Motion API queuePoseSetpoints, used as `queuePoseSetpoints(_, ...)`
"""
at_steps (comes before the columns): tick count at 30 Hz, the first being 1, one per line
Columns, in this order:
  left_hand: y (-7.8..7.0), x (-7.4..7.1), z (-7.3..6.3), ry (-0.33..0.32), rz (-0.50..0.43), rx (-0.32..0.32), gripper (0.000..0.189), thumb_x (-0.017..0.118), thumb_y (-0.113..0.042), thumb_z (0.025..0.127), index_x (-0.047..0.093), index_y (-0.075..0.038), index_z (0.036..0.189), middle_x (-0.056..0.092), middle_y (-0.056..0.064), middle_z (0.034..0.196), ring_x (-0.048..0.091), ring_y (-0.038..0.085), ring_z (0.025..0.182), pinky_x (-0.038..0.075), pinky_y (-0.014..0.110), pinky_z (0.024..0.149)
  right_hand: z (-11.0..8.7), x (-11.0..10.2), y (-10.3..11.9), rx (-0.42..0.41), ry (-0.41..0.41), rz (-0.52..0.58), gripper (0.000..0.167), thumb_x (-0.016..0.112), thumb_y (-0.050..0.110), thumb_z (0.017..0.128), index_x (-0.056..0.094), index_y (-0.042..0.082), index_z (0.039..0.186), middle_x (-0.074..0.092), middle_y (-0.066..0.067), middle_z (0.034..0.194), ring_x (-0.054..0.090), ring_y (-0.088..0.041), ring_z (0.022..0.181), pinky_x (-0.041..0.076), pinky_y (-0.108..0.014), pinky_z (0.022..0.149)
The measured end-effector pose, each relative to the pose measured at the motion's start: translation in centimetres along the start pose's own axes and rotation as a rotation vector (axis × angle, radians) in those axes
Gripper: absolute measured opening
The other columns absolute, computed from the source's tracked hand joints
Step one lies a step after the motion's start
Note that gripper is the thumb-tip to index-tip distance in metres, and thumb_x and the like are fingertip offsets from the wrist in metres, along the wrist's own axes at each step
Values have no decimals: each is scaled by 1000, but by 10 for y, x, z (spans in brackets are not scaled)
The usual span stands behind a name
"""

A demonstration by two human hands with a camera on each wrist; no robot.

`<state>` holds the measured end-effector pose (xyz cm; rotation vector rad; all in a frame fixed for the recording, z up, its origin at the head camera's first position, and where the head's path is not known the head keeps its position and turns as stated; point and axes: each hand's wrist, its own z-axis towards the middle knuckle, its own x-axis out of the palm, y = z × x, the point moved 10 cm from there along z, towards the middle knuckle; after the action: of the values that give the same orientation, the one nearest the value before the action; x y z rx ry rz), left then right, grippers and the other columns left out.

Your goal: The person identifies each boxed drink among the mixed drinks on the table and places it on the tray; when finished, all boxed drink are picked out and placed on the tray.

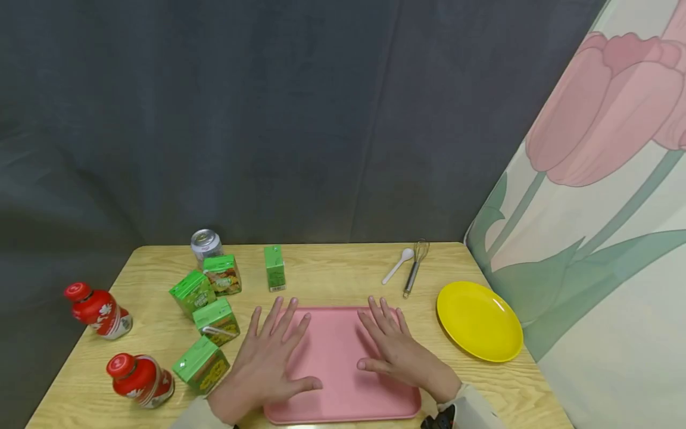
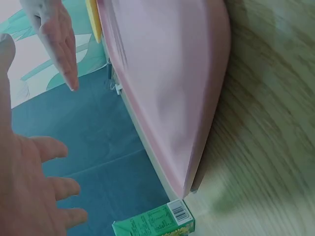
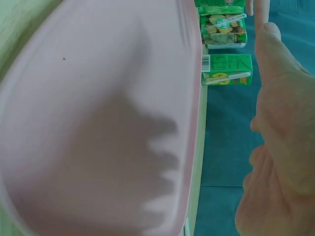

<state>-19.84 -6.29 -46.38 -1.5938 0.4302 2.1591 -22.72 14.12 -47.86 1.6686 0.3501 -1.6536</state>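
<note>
A pink tray (image 1: pixel 343 357) lies at the near middle of the table. Above its left side is my left hand (image 1: pixel 265 360), fingers spread and straight, holding nothing. My right hand (image 1: pixel 399 351) hovers over the tray's right side, also with spread fingers and nothing in it. In the right wrist view, a shadow of the hand falls on the tray (image 3: pixel 98 98), and a gap shows between them. Closest to the left hand stands a green juice box (image 1: pixel 202 363), and more green juice boxes (image 1: pixel 217 322) are grouped behind it.
Two red bottles (image 1: pixel 142 381) stand at the left, beside the juice boxes. A silver can (image 1: pixel 206 243) is at the back left, with a lone juice box (image 1: pixel 275 268) to its right. Back right lie a white spoon (image 1: pixel 398 266) and a whisk (image 1: pixel 415 268); a yellow plate (image 1: pixel 479 322) is at the right edge.
</note>
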Motion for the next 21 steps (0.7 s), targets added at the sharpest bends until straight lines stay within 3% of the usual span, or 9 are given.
queuePoseSetpoints(2, 3, -4, -2, -15, 2, -10, 108, 42, -92, 79, 41, -18, 157, 14, 14, 167, 4, 38, 152, 7, 66, 115, 2, -4, -4, 32, -37, 13, 91, 57, 63, 96, 27, 9, 161, 6, -17, 167, 11, -43, 150, 12, -67, 114)
queuePoseSetpoints(4, 8, -14, -5, -68, 1, -24, 96, 46, -86, 84, 51, -17, 151, 25, 15, 164, 17, 39, 150, 14, 65, 114, 4, -12, -14, 98, -112, 67, 82, 60, 58, 97, 36, 10, 158, 25, -14, 164, 31, -36, 146, 27, -60, 113)
queuePoseSetpoints(7, 20, -34, -14, -193, -35, -65, 70, 57, -69, 90, 67, -16, 134, 46, 14, 153, 39, 39, 139, 28, 63, 110, 4, -26, -39, 241, -268, 235, 58, 69, 40, 98, 56, 10, 145, 61, -10, 138, 64, -22, 114, 53, -44, 93)
queuePoseSetpoints(10, 33, -56, -27, -307, -78, -114, 48, 63, -55, 92, 75, -16, 116, 59, 14, 137, 52, 39, 124, 39, 62, 101, -1, -29, -71, 397, -359, 429, 36, 74, 22, 96, 66, 8, 129, 73, -5, 103, 68, -17, 79, 56, -31, 66)
queuePoseSetpoints(12, 41, -67, -38, -342, -89, -145, 44, 62, -52, 93, 76, -15, 110, 61, 14, 131, 55, 39, 118, 42, 61, 96, -8, -23, -93, 518, -354, 521, 30, 74, 17, 96, 69, 4, 122, 72, -3, 93, 65, -18, 71, 53, -27, 59)
queuePoseSetpoints(16, 53, -83, -59, -331, -99, -216, 39, 69, -47, 90, 77, -14, 108, 62, 13, 125, 57, 38, 113, 47, 60, 89, -26, -7, -124, 724, -281, 635, 29, 73, 17, 96, 69, 0, 119, 69, -7, 88, 63, -23, 67, 51, -30, 53)
queuePoseSetpoints(21, 67, -87, -81, -232, -102, -351, 40, 81, -41, 82, 76, -15, 112, 61, 12, 124, 55, 37, 113, 49, 61, 83, -35, 4, -142, 808, -220, 665, 24, 73, 15, 95, 72, 0, 113, 67, -10, 87, 64, -23, 70, 55, -32, 60)
